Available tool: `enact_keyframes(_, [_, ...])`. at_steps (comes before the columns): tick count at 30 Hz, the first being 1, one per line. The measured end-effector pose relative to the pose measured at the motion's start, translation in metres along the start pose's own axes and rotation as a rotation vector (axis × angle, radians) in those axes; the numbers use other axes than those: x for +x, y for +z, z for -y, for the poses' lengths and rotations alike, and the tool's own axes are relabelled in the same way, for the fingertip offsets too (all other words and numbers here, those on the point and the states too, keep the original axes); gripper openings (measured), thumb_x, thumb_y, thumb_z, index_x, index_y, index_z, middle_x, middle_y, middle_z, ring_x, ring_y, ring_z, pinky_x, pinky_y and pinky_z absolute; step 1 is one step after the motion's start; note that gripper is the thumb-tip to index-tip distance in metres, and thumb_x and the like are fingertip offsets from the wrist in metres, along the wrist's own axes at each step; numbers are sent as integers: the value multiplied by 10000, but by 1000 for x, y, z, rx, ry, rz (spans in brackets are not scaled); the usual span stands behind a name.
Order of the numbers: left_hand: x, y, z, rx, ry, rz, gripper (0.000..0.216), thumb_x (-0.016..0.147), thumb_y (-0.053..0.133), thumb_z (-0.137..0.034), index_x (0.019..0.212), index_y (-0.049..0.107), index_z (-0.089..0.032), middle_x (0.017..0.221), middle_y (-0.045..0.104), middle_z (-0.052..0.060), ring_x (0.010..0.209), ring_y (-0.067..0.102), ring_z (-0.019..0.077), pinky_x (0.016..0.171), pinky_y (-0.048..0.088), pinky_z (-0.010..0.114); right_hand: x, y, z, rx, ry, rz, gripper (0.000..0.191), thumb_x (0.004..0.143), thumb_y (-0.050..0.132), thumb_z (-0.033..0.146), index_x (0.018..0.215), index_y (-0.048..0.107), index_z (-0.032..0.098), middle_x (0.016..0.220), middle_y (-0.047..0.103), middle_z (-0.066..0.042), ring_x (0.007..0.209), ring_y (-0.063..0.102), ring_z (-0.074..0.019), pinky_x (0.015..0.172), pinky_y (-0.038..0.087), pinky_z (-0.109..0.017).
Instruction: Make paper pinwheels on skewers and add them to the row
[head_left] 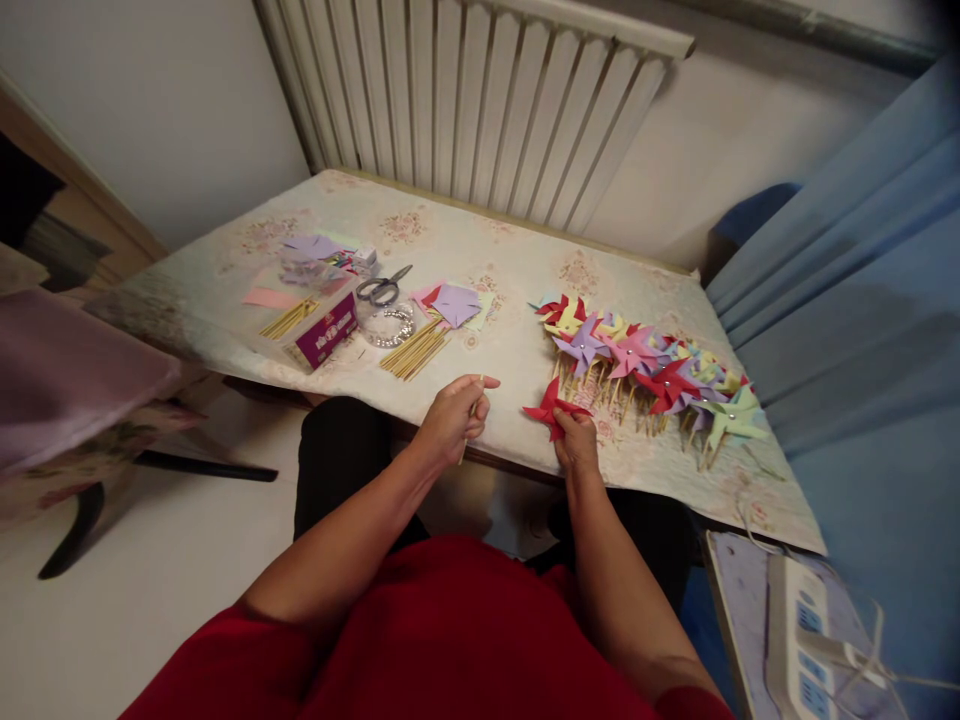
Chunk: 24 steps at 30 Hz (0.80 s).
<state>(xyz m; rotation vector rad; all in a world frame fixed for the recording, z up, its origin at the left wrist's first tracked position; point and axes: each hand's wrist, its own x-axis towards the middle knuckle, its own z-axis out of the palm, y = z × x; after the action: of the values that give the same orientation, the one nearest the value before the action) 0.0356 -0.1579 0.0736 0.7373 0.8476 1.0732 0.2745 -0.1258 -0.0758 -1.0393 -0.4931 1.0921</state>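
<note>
My left hand [456, 415] is closed round a thin wooden stick [462, 456], whose end shows below the fist; most of it is hidden by the fingers. To the right, my right hand [577, 438] pinches a red paper pinwheel [553, 405] by one blade, above the table's front edge. No stick can be made out on this pinwheel. A bundle of wooden sticks [415, 350] lies beyond my left hand, beside several cut paper pieces [456, 304]. Past my right hand lie several finished pinwheels [634, 350] on sticks, in red, pink, purple, yellow and green.
On the table's left are a purple-labelled box [326, 336] with sticks, scissors [384, 287], a round clear container [391, 326] of shiny beads or pins, and more paper [311, 248]. A radiator [480, 100] stands behind. A power strip [799, 640] lies at lower right, near a blue curtain [862, 320].
</note>
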Motion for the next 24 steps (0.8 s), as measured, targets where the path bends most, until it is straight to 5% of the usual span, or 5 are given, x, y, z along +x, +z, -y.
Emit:
enact_keyframes(13, [2,2,-1,-74,-52,-24,350,716,549,-122,1065,567,-106,644,507,-50,383,217,3,414,97,194,1,-1,-1,-6,-10,11,243,572,828,159,756,672,129,691,723,2,585,666,-110,619,584,-230])
enact_keyframes(24, [0,3,-2,-8,-55,-17,397,737,530,-146,1134,524,-136,593,543,-52,353,219,14,407,97,192,1,-1,-3,-6,-25,4,248,576,834,157,755,664,133,662,703,21,583,668,-108,636,585,-233])
